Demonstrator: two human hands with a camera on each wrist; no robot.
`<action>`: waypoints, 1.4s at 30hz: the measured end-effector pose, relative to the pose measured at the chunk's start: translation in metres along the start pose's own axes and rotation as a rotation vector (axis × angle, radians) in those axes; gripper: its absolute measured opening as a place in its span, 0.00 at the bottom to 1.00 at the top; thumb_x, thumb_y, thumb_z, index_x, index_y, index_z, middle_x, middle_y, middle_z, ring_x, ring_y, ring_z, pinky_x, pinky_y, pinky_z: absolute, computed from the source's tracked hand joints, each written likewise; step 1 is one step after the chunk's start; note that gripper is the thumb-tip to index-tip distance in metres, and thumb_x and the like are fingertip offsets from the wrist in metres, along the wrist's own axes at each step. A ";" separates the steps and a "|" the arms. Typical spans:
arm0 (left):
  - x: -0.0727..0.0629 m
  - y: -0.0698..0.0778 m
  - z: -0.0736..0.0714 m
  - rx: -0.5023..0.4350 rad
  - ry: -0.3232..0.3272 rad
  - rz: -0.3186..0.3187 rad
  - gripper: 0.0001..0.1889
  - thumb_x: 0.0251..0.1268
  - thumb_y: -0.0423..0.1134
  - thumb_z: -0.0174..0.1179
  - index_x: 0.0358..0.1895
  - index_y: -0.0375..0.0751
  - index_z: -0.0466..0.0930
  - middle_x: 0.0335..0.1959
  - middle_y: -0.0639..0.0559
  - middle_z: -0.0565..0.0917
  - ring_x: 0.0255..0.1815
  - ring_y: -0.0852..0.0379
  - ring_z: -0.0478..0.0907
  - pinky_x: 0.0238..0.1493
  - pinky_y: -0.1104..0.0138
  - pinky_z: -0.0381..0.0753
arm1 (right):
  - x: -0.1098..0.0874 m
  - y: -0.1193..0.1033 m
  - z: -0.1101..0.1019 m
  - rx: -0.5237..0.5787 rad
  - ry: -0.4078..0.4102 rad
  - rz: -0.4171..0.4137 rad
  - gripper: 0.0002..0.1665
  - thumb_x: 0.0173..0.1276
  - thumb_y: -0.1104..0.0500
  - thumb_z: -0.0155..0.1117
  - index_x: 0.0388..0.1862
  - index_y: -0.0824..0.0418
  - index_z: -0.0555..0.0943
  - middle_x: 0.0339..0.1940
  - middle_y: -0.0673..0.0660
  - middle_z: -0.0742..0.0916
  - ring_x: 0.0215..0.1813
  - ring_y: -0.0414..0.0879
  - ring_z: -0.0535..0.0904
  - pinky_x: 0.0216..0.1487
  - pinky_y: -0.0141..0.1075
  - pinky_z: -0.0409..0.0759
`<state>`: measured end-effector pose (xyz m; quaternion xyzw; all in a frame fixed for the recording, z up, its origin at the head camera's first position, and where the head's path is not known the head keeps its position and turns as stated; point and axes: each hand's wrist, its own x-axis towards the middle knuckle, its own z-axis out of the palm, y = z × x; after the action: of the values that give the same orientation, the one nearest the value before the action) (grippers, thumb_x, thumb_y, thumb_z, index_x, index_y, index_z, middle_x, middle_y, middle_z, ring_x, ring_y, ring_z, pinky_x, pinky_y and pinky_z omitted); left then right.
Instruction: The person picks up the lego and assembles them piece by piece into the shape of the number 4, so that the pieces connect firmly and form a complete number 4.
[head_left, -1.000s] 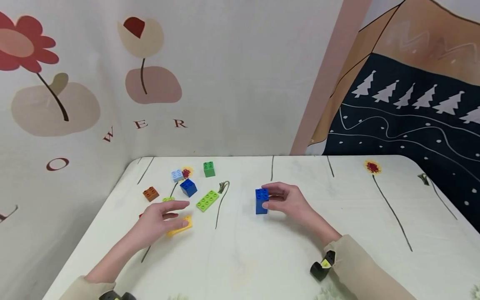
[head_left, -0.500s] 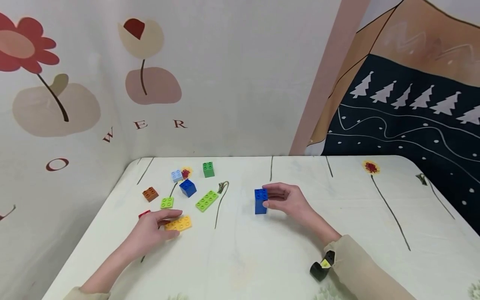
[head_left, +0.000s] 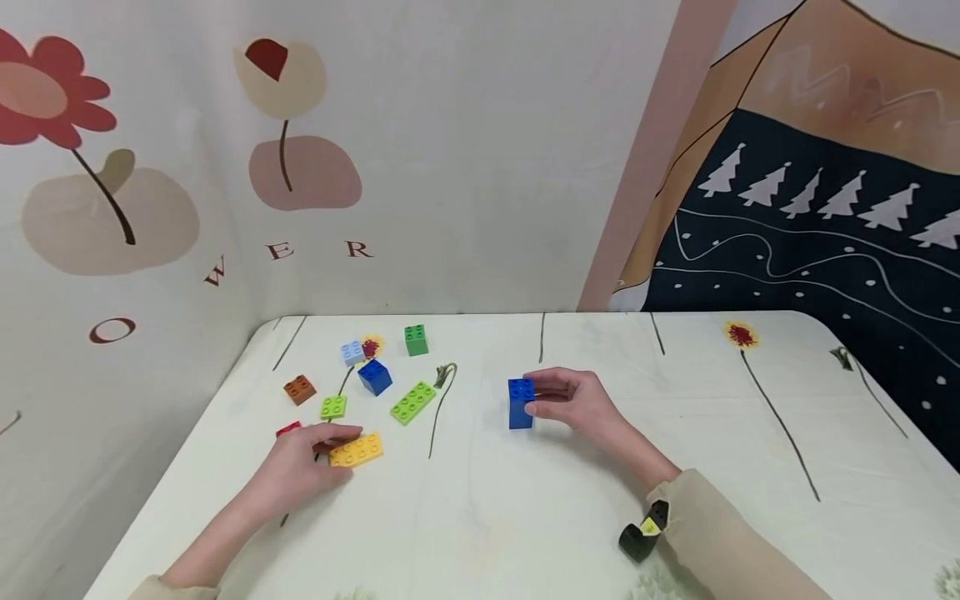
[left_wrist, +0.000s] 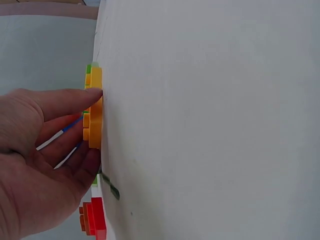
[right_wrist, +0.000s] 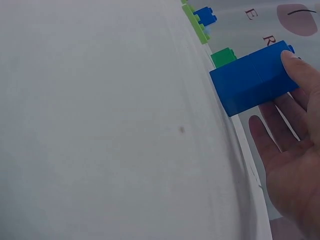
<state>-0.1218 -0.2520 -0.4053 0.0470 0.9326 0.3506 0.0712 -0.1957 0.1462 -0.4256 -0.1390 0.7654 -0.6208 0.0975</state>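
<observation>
My left hand (head_left: 300, 467) is down at a yellow toy brick (head_left: 357, 451) lying flat on the white table. In the left wrist view, the thumb presses one long side of this brick while the fingers reach around its far side. My right hand (head_left: 570, 402) pinches the upper part of a blue stack of two toy bricks (head_left: 521, 405) between thumb and fingers. The stack stands upright; a seam between its halves shows in the right wrist view. Partly behind the left hand lies a red brick (head_left: 288, 428).
Beyond the left hand are loose bricks: small lime (head_left: 333, 407), brown (head_left: 300, 389), light blue (head_left: 352, 352), blue (head_left: 375, 377), long lime (head_left: 413, 402) and green (head_left: 416, 340). The table (head_left: 480, 517) meets a printed cloth backdrop (head_left: 450, 167) at its back edge.
My left hand has come down and back a little, and its thumb and fingers have closed in around the yellow brick. The right hand and blue stack stay in place.
</observation>
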 end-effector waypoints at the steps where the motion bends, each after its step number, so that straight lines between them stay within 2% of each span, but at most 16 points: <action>1: 0.000 0.000 0.000 0.006 0.003 0.004 0.25 0.54 0.26 0.75 0.59 0.37 0.85 0.55 0.45 0.86 0.51 0.50 0.82 0.49 0.62 0.83 | 0.000 0.000 0.000 -0.003 0.001 0.004 0.26 0.66 0.63 0.75 0.62 0.68 0.82 0.56 0.63 0.87 0.58 0.57 0.84 0.55 0.38 0.84; 6: 0.001 -0.003 0.000 0.026 0.023 0.034 0.23 0.54 0.26 0.75 0.56 0.37 0.87 0.53 0.44 0.86 0.50 0.50 0.82 0.49 0.60 0.84 | -0.001 -0.001 0.001 0.009 0.002 0.014 0.26 0.66 0.64 0.75 0.63 0.67 0.82 0.57 0.63 0.87 0.58 0.57 0.84 0.55 0.38 0.84; 10: 0.002 -0.005 0.001 0.034 0.031 0.057 0.21 0.55 0.25 0.74 0.54 0.37 0.88 0.52 0.45 0.87 0.48 0.51 0.81 0.47 0.63 0.84 | 0.000 0.000 0.002 0.014 0.000 0.007 0.26 0.65 0.65 0.75 0.62 0.68 0.82 0.56 0.63 0.88 0.58 0.57 0.84 0.55 0.38 0.84; 14: 0.002 -0.005 0.000 0.027 0.013 0.082 0.20 0.56 0.26 0.73 0.55 0.36 0.87 0.52 0.44 0.86 0.47 0.51 0.79 0.44 0.66 0.82 | 0.001 0.001 0.002 0.008 0.004 0.010 0.26 0.65 0.65 0.75 0.61 0.68 0.83 0.55 0.63 0.88 0.57 0.56 0.85 0.55 0.38 0.84; 18: 0.003 -0.001 -0.001 0.010 -0.033 0.099 0.20 0.57 0.27 0.73 0.55 0.38 0.87 0.54 0.45 0.85 0.49 0.50 0.79 0.46 0.64 0.83 | 0.001 0.002 0.002 -0.002 0.007 0.023 0.25 0.66 0.63 0.75 0.61 0.67 0.83 0.54 0.61 0.88 0.57 0.55 0.84 0.56 0.40 0.84; 22: 0.005 0.008 0.001 -0.008 -0.085 0.095 0.20 0.58 0.27 0.72 0.56 0.40 0.87 0.54 0.48 0.85 0.50 0.51 0.79 0.49 0.62 0.83 | 0.001 0.001 0.002 -0.012 0.004 0.032 0.24 0.67 0.62 0.75 0.60 0.66 0.83 0.54 0.61 0.88 0.57 0.54 0.84 0.57 0.42 0.84; 26: 0.008 0.019 0.005 -0.045 -0.109 0.100 0.21 0.61 0.26 0.70 0.58 0.40 0.86 0.55 0.47 0.85 0.54 0.49 0.80 0.52 0.60 0.84 | 0.001 0.001 0.002 -0.019 0.009 0.042 0.24 0.66 0.63 0.75 0.60 0.66 0.83 0.54 0.61 0.88 0.57 0.55 0.84 0.57 0.43 0.84; 31: 0.015 0.031 0.012 -0.100 -0.114 0.158 0.19 0.63 0.27 0.69 0.58 0.40 0.86 0.57 0.47 0.84 0.56 0.46 0.80 0.55 0.58 0.84 | 0.002 0.001 0.002 -0.010 0.015 0.052 0.24 0.65 0.63 0.76 0.60 0.67 0.84 0.53 0.61 0.89 0.58 0.55 0.84 0.57 0.43 0.83; 42: 0.038 0.065 0.033 -0.123 -0.130 0.245 0.20 0.64 0.26 0.68 0.60 0.41 0.85 0.58 0.47 0.84 0.58 0.47 0.80 0.57 0.58 0.83 | 0.002 0.001 0.002 -0.012 0.013 0.045 0.24 0.65 0.63 0.76 0.59 0.67 0.84 0.53 0.61 0.89 0.58 0.56 0.84 0.58 0.44 0.83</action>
<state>-0.1517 -0.1762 -0.3909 0.1786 0.8901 0.4094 0.0907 -0.1974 0.1439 -0.4270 -0.1181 0.7726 -0.6148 0.1055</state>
